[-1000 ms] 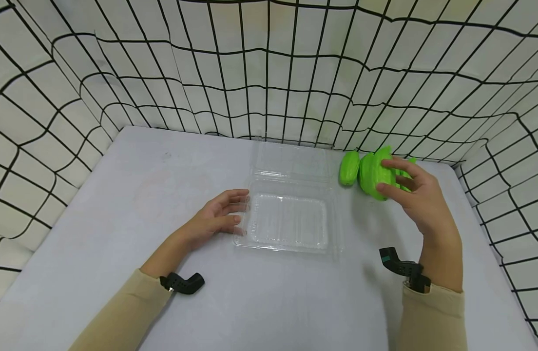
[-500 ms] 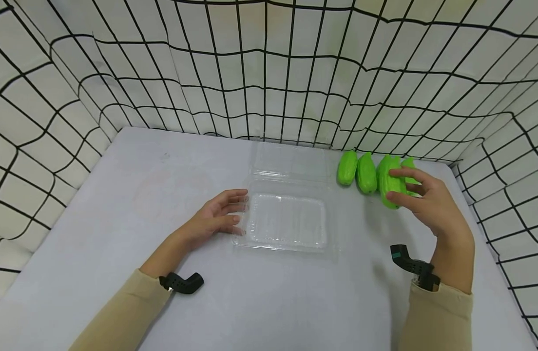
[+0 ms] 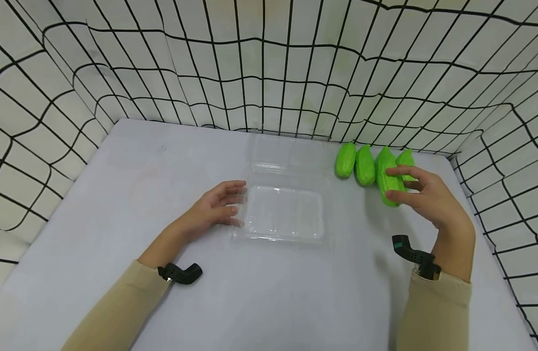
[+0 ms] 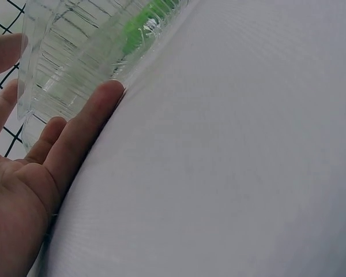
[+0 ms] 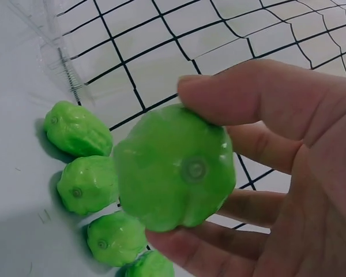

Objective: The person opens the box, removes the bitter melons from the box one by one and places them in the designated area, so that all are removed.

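Note:
In the head view my right hand (image 3: 431, 200) pinches a green ridged toy fruit (image 3: 389, 189) between thumb and fingers, at the back right. The right wrist view shows its rounded end with a small dimple (image 5: 194, 169) facing the camera. Several matching green fruits (image 3: 364, 165) sit in a row just behind and beside it, partly hidden by the held one. My left hand (image 3: 212, 207) has its fingers extended against the left side of a clear plastic clamshell box (image 3: 284, 212). In the left wrist view the fingertips (image 4: 106, 92) touch the box's wall.
The box's lid (image 3: 291, 153) lies folded back toward the rear. A white table (image 3: 260, 287) bears everything. Black wire mesh (image 3: 264, 78) rises along the back and both sides, close behind the fruits.
My right hand has moved rightward and a little toward me with the held fruit, away from the others in the row, then nearly stopped. The left hand stays at the box.

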{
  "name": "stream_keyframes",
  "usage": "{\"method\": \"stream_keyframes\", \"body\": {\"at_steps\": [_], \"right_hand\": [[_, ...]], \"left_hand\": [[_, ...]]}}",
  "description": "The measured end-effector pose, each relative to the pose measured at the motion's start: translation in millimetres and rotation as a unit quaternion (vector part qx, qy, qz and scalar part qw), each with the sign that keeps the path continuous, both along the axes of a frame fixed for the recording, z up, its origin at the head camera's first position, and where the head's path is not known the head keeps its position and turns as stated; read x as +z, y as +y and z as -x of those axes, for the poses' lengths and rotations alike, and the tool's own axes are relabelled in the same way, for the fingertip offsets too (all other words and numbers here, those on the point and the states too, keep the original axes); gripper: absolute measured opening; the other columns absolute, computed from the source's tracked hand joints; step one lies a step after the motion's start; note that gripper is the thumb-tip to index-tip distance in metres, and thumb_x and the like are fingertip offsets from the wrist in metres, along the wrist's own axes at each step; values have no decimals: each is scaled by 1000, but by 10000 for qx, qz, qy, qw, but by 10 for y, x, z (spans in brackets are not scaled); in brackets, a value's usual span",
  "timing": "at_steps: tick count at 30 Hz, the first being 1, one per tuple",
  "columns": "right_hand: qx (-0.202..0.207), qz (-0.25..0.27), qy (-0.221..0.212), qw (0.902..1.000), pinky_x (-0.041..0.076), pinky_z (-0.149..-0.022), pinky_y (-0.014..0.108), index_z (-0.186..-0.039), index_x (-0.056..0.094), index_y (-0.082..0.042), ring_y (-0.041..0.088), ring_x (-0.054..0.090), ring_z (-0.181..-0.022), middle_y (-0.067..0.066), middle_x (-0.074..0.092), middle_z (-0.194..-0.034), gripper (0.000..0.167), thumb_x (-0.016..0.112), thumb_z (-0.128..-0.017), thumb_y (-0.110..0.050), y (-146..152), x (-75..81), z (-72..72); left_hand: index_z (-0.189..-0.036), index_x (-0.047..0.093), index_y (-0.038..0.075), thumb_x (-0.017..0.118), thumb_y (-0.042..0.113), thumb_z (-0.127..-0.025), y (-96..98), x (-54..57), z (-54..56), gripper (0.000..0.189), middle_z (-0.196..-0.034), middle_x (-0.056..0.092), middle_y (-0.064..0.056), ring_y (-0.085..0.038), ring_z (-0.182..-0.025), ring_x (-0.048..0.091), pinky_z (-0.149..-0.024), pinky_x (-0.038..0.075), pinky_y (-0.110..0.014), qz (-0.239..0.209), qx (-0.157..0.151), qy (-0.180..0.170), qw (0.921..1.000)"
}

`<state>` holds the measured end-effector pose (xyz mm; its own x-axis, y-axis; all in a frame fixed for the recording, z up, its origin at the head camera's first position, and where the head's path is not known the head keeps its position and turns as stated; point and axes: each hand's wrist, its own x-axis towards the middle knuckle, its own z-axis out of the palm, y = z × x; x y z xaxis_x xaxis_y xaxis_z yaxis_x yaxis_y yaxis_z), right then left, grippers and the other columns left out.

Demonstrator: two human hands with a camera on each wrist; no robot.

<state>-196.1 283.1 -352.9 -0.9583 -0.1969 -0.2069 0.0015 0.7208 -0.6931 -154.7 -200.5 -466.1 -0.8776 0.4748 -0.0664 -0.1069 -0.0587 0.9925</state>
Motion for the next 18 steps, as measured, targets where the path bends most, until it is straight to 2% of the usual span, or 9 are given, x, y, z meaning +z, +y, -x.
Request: {"method": "stream_keyframes", "body": {"at_steps": [3, 7, 13, 18], "right_hand": [[293, -235, -243, 9990, 37, -98, 73, -143, 53, -22, 43, 37, -139, 13, 30, -160, 57, 73, -91, -36, -53, -37, 13], [612, -550, -523, 9952, 39, -98, 68, -139, 55, -21, 40, 43, -134, 14, 46, -147, 53, 72, -91, -37, -64, -55, 38], [787, -987, -685, 9896, 37, -100, 70, -137, 56, -18, 41, 51, -129, 16, 49, -145, 52, 72, -91, -36, -93, -119, 68], [806, -1342, -745, 9849, 39, -98, 69, -136, 57, -19, 42, 50, -129, 18, 49, -145, 53, 72, -90, -39, -91, -174, 89]], "left_hand": [[-154, 30, 9, 59, 5, -97, -29, 18, -33, 64, -158, 29, -13, -34, -144, 32, -90, 57, -48, -17, 34, -52, 10000], [-154, 30, 8, 59, 4, -96, -15, 45, 8, 65, -158, 28, -15, -35, -144, 32, -90, 57, -50, -129, 24, -115, 9998], [-154, 30, 7, 59, 3, -96, -27, 44, 10, 65, -158, 27, -15, -35, -144, 31, -90, 57, -50, -160, -1, -137, 9998], [-154, 31, 8, 60, 3, -96, -14, 27, 5, 65, -158, 28, -13, -34, -144, 32, -91, 57, -50, -157, -15, -135, 9998]]}}
